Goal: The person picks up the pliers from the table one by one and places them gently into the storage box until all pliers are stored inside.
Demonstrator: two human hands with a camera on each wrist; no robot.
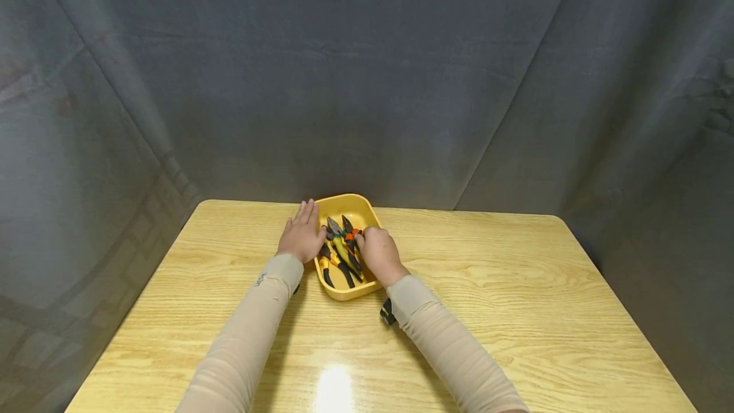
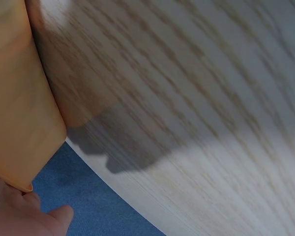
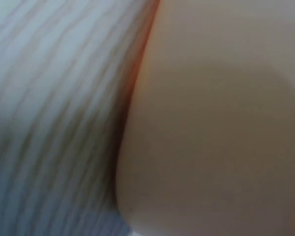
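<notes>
Light wood-grain bench (image 1: 516, 285) with rounded corners, glare spot seen near the front edge. Grey draped curtain (image 1: 367, 81) hung behind and on both sides. Blue floor (image 2: 88, 196) seen past the bench edge in the left wrist view.

No text, label, brand, number or sign can be read anywhere in these views; a small dark mark shows on the left sleeve (image 1: 260, 280) just behind the wrist, too small and blurred to make out.
</notes>
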